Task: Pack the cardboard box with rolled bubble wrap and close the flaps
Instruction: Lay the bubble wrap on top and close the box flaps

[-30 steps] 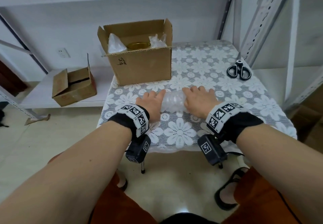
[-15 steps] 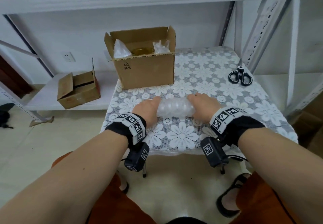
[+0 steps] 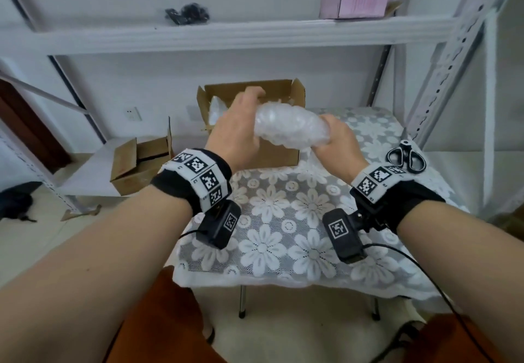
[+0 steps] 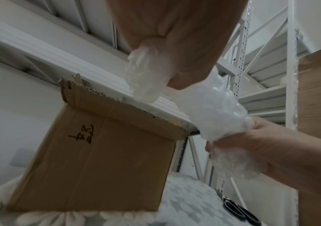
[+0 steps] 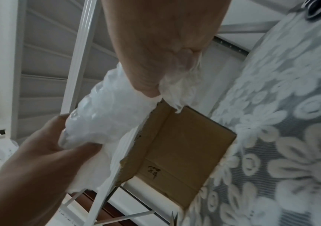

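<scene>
bubble wrap roll (image 3: 292, 127) lifted, wrist views show box writing (image 4: 82, 134)

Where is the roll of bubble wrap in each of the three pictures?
Head: the bubble wrap roll is at the upper middle, held at its ends by the left hand and right hand.
Left wrist: the roll runs from the top middle towards the right.
Right wrist: the roll lies left of middle.
Shared landmark: the cardboard box.

Illumination is soft, even daylight; shadows under the table (image 3: 312, 252) are faint. The head view bends straight shelf posts near its edges. Both wrist views show motion blur, strongest on the tablecloth (image 5: 291, 122) pattern.
</scene>
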Tool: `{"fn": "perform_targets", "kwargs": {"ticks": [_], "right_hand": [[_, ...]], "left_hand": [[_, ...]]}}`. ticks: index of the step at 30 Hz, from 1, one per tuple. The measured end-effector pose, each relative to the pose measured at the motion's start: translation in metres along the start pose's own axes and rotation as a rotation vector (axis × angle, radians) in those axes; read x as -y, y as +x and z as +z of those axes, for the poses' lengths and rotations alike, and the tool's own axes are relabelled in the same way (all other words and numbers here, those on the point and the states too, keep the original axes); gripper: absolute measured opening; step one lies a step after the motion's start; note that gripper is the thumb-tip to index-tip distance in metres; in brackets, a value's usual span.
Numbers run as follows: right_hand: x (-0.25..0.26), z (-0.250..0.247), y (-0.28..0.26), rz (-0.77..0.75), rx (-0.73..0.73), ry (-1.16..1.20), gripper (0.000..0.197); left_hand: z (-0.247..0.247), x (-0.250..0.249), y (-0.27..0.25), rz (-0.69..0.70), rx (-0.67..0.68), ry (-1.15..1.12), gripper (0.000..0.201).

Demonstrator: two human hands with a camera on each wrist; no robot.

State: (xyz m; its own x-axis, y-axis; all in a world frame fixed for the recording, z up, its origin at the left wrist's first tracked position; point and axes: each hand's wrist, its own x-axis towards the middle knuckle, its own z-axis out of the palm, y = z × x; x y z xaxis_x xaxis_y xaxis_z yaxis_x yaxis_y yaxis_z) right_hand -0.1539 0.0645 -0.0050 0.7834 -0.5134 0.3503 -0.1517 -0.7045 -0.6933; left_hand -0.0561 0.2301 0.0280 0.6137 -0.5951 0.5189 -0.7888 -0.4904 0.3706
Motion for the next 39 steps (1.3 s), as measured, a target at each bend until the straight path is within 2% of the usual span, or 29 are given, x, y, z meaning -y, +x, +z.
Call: {"fn": "perform_targets", "kwargs": {"ticks": [2,4,8,13,17,21,23,25,28,30,32,34,35,37,39], "right_hand": [[0.011,0.002,0.012,0.001,-0.038,0.031,0.029],[0.020,0.003,0.025,-0.014,-0.052,0.018,0.033],[0.035,0.007,0.047,-0.007,-0.053,-0.062,0.046],[0.048,0.015,0.069,-0.030,-0.016,-0.133,0.052],[0.055,0.022,0.091,-0.058,0.008,-0.178,0.056],[0.051,0.036,0.109,-0.102,0.065,-0.361,0.044],[0.046,0.046,0.114,-0.118,0.106,-0.465,0.039],[0.040,0.053,0.117,-0.144,0.143,-0.533,0.043],[0.033,0.059,0.124,-0.189,0.163,-0.619,0.045],[0.031,0.062,0.127,-0.202,0.188,-0.641,0.044],[0.030,0.066,0.127,-0.206,0.233,-0.646,0.045],[0.029,0.066,0.127,-0.178,0.291,-0.624,0.052],[0.030,0.064,0.125,-0.146,0.313,-0.582,0.058],[0.032,0.057,0.121,-0.114,0.328,-0.504,0.070],[0.037,0.051,0.112,-0.161,0.265,-0.549,0.068]], "left_hand": [[-0.005,0.004,0.013,0.004,-0.081,-0.009,0.056],[-0.006,0.013,0.023,0.016,-0.131,0.094,0.049],[-0.006,0.036,0.038,-0.048,-0.087,0.459,0.041],[-0.005,0.049,0.055,-0.198,-0.010,0.377,0.038],[-0.006,0.060,0.069,-0.151,0.012,0.373,0.054],[0.002,0.069,0.070,-0.119,0.104,0.338,0.071],[0.011,0.075,0.068,-0.160,0.187,0.293,0.068],[0.015,0.078,0.067,-0.194,0.235,0.315,0.062],[0.012,0.075,0.067,-0.102,0.152,0.465,0.050],[0.015,0.073,0.068,-0.003,0.108,0.391,0.049],[0.024,0.072,0.068,0.028,0.235,0.285,0.052],[0.033,0.073,0.067,-0.034,0.426,0.299,0.055],[0.036,0.073,0.066,-0.073,0.480,0.314,0.056],[0.038,0.072,0.066,-0.107,0.518,0.336,0.058],[0.039,0.069,0.067,-0.118,0.527,0.375,0.058]]}}
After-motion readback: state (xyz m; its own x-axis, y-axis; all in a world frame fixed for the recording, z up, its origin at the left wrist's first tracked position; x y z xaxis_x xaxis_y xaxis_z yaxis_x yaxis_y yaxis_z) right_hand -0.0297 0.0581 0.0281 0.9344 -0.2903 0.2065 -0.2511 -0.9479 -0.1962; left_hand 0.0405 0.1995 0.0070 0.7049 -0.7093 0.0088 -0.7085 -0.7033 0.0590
